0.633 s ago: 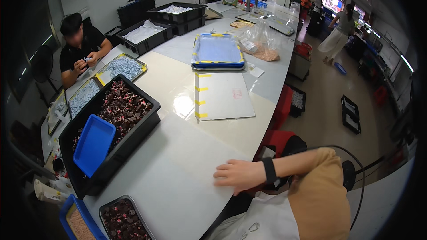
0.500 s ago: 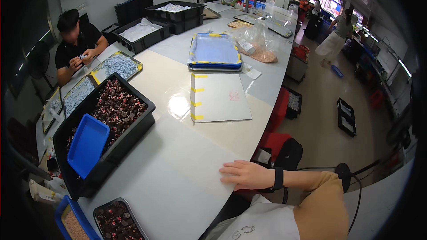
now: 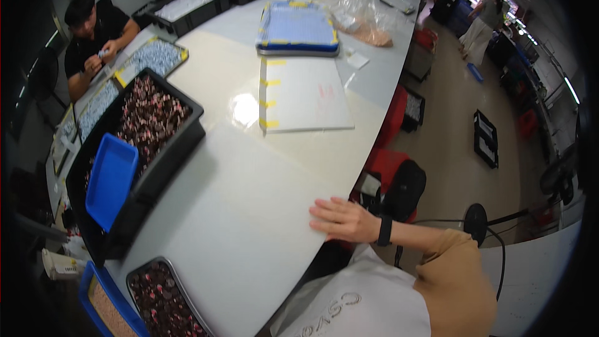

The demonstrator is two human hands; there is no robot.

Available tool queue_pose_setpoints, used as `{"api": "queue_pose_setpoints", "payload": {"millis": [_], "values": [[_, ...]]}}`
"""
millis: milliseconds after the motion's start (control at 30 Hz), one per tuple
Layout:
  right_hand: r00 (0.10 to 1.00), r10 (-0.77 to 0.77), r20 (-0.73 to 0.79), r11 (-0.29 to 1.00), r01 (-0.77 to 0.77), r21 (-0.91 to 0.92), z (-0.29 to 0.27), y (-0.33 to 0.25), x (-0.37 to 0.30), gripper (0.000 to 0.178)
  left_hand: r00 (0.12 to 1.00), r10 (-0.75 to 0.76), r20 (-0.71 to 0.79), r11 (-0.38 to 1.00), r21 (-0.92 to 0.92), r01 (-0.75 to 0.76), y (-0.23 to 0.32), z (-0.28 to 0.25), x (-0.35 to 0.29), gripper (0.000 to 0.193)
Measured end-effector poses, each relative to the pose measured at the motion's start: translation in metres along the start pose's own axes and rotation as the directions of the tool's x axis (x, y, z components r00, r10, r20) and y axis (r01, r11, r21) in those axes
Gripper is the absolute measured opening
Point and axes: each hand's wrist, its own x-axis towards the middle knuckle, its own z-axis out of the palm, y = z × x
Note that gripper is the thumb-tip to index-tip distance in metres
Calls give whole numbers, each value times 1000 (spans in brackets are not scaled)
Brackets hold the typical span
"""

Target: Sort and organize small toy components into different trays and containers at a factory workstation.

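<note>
My right hand [image 3: 344, 219] lies flat on the near edge of the light table [image 3: 243, 212], with its fingers stretched out and nothing in them. A dark band circles its wrist. My left hand is out of sight. Across the tabletop from the right hand, to the left, stands a long black bin [image 3: 165, 146] of dark brown and pink small pieces [image 3: 150, 115]. A blue tray [image 3: 112, 181] rests tilted on these pieces. At the lower left, a smaller metal-rimmed tray [image 3: 163, 293] holds similar dark pieces.
A white board [image 3: 307, 97] with yellow tape lies ahead, beyond it a stack of blue trays [image 3: 298, 28] and a clear bag [image 3: 371, 22]. A seated person [image 3: 93, 37] works behind trays of bluish pieces [image 3: 153, 56]. A blue tub [image 3: 109, 302] stands lower left.
The view has tipped downward, so the table's things sit higher in the picture and more of my apron shows. My right hand stays flat at the table edge.
</note>
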Motion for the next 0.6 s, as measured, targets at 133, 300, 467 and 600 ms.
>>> {"api": "queue_pose_setpoints", "payload": {"millis": [133, 300, 467, 600], "values": [[1000, 19, 0, 1000, -19, -10, 3, -1, 0, 53, 996, 78, -50, 997, 21, -77, -1, 11, -2, 45], [990, 143, 11, 987, -142, -74, 9, 17, -6, 53, 998, 56, -36, 997, 64, -54, 3, 21, -8, 49], [969, 245, 17, 968, -244, -53, 8, 5, -4, 46, 999, -45, -27, 995, 87, 47, 3, -13, 2, 54], [995, 98, 1, 995, -98, -32, -1, -40, 25, 65, 992, -121, 29, 986, 120, 117, 2, -24, 0, 52]]}}
